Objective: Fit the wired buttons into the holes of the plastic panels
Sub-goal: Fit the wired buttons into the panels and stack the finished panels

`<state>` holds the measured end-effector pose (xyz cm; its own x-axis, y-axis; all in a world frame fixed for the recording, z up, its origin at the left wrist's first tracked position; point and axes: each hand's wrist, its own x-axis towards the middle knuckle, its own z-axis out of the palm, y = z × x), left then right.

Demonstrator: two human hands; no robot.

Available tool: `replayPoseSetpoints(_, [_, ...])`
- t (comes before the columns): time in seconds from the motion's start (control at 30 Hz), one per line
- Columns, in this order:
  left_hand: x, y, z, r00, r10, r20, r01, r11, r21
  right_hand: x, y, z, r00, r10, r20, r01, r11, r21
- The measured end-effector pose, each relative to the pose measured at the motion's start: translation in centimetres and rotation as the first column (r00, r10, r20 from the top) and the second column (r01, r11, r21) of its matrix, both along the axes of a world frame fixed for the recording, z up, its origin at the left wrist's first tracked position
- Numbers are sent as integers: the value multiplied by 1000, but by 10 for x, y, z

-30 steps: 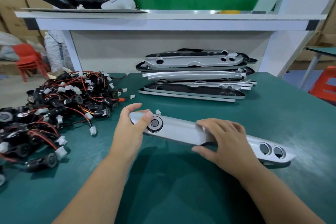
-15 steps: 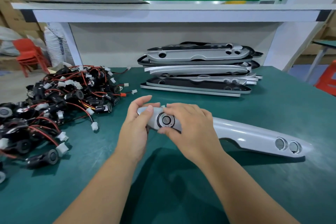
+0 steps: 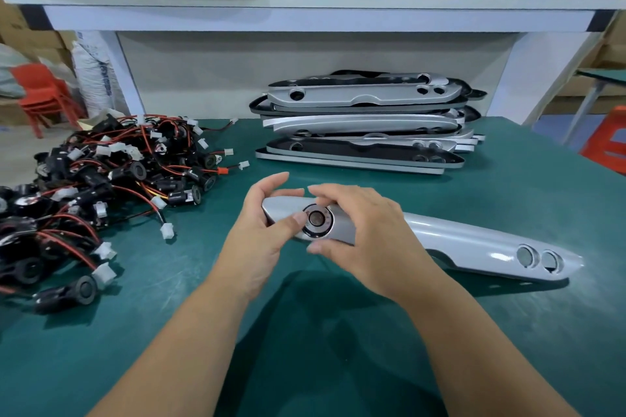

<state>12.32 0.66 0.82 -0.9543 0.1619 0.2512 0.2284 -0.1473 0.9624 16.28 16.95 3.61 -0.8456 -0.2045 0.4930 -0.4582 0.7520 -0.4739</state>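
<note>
A long silver plastic panel (image 3: 467,244) lies on the green table, its left end lifted slightly in my hands. A round black-rimmed button (image 3: 317,219) sits in the hole at that left end. My left hand (image 3: 261,230) grips the panel's left tip, thumb beside the button. My right hand (image 3: 366,234) holds the panel just right of the button, index finger above it and thumb below. Two open holes (image 3: 538,257) show at the panel's right end. A heap of wired buttons (image 3: 101,179) with red and black leads lies to the left.
A stack of silver and black panels (image 3: 362,122) stands at the back of the green table (image 3: 338,349). Above it runs a white shelf (image 3: 305,10) with a black bag. Red chairs stand off both table sides.
My right hand has slid left along the panel from its middle to the button at the left end. The left hand has kept its hold on the panel's tip.
</note>
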Motion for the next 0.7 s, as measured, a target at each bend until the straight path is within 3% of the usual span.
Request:
replayPoseSetpoints(0.2, [2, 0, 2, 999, -32, 13, 32, 999, -2, 0, -3, -1, 999, -3, -45, 2, 1000, -28])
replayPoseSetpoints(0.33, [3, -2, 2, 999, -8, -35, -1, 966, -260, 0, 4, -4, 999, 37, 11, -38, 998, 40])
replayPoseSetpoints(0.47, [4, -1, 3, 999, 36, -36, -47, 914, -402, -1, 12, -5, 998, 44, 43, -46, 998, 39])
replayPoseSetpoints(0.57, [4, -1, 3, 994, 74, -78, -104, 860, -500, -1, 23, -5, 993, -82, 88, 79, 996, 36])
replayPoseSetpoints(0.7, [4, 0, 2, 994, 104, -39, -109, 839, -533, -4, 30, -9, 914, -315, 256, 244, 930, 274])
